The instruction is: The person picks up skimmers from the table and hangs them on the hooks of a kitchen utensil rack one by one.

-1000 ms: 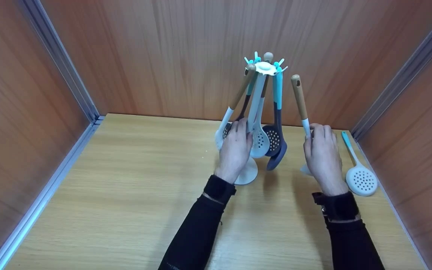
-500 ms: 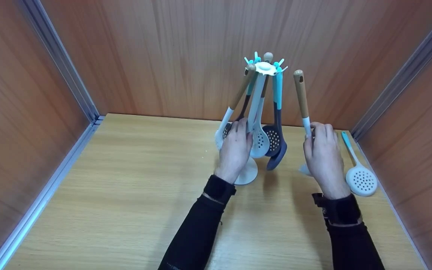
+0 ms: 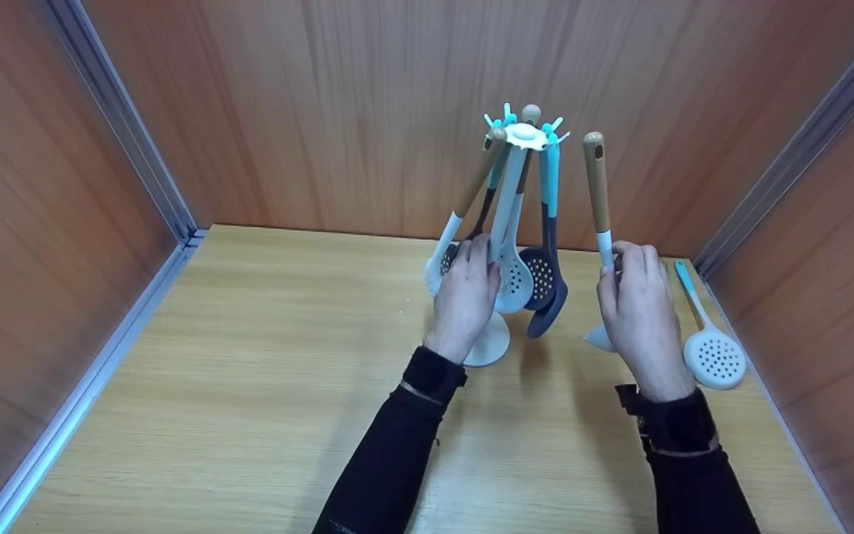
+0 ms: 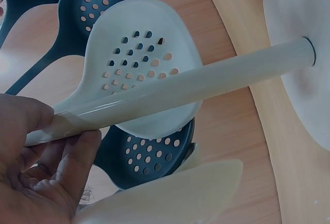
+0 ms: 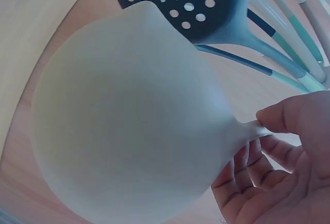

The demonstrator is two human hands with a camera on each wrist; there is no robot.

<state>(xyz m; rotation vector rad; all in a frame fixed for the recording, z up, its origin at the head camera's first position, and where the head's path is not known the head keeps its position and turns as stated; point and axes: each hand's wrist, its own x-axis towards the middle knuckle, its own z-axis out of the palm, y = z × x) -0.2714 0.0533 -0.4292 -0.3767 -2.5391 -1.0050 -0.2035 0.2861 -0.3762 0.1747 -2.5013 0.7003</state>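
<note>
My left hand (image 3: pixel 464 297) grips the white pole (image 4: pixel 180 90) of a utensil stand, above its round base (image 3: pixel 490 348). Around that pole hang a white slotted spoon (image 4: pixel 139 64), dark blue slotted spoons (image 4: pixel 149 157) and a dark blue ladle (image 3: pixel 545 315). A white-headed utensil with a brown handle (image 3: pixel 477 178) hangs at the left. To the right of the stand, my right hand (image 3: pixel 642 311) pinches a white ladle (image 5: pixel 129 121) by its neck, just above the bowl. Its brown handle (image 3: pixel 596 185) points up; the hand hides most of the bowl in the head view.
A white skimmer (image 3: pixel 715 357) with a turquoise handle lies on the table at the right, close to the side wall (image 3: pixel 820 311). Wood-grain panels (image 3: pixel 323 111) enclose the table (image 3: pixel 249 386) at the back and both sides.
The white ladle has turned more upright in my right hand, its handle tip rising slightly and moving right. More of its bowl shows left of the hand. My left hand stays in place.
</note>
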